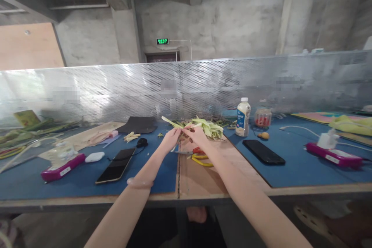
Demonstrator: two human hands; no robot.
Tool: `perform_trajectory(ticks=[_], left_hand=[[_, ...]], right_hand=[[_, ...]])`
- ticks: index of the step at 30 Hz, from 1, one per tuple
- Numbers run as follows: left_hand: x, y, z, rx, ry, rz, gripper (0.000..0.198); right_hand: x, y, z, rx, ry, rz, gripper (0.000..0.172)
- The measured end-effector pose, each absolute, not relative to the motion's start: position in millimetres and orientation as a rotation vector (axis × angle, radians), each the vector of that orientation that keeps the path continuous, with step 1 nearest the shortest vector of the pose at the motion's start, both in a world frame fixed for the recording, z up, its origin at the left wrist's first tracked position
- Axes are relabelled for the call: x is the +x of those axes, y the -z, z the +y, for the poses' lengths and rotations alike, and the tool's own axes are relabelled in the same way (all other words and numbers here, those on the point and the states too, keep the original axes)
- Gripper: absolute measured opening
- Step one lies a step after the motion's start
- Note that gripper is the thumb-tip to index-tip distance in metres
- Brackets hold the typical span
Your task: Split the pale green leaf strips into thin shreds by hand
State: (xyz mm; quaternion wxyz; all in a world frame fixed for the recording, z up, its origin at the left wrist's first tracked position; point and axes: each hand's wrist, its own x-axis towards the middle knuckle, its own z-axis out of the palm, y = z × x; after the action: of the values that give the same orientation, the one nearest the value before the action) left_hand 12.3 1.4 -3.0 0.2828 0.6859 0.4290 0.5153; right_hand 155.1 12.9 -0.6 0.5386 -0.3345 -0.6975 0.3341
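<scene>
My left hand (171, 139) and my right hand (198, 136) meet above the middle of the table, fingers closed in a pinch on a pale green plant stalk (167, 121). Its light end sticks up to the left of my left hand. Just behind my right hand lies a heap of pale green leafy strips (211, 128). Under my forearms are scissors with yellow handles (202, 162) and a red-handled tool (198, 150); my right arm partly covers them. The exact fingertip contact is small and partly hidden.
Phones lie left (116, 166) and right (264, 152) on blue mats. A milky bottle (243, 118) stands upright beside a jar (263, 118). Purple power strips (62, 168) (334, 155) sit at both sides with cables. A perforated metal screen (130, 89) runs behind the table.
</scene>
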Motion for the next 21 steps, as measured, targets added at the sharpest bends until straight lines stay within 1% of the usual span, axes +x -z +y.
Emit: perform_trajectory(ticks=[5, 9, 15, 21], left_hand=[[12.3, 2.9, 1.5, 1.874, -1.452, 1.238, 0.03], [10.9, 3.1, 2.9, 1.947, -1.455, 1.27, 0.031], [7.8, 1.7, 2.4, 2.093, -1.45, 1.343, 0.035], [6.8, 0.7, 0.1, 2.097, -1.41, 1.352, 0.038]], right_hand=[[155.5, -0.1, 9.5, -0.784, -0.771, -1.696, 0.024], [154.9, -0.5, 10.3, -0.78, -0.758, -1.695, 0.021], [154.6, 0.2, 10.5, -0.785, -0.751, -1.691, 0.022], [154.1, 1.2, 11.2, -0.812, -0.744, -1.693, 0.021]])
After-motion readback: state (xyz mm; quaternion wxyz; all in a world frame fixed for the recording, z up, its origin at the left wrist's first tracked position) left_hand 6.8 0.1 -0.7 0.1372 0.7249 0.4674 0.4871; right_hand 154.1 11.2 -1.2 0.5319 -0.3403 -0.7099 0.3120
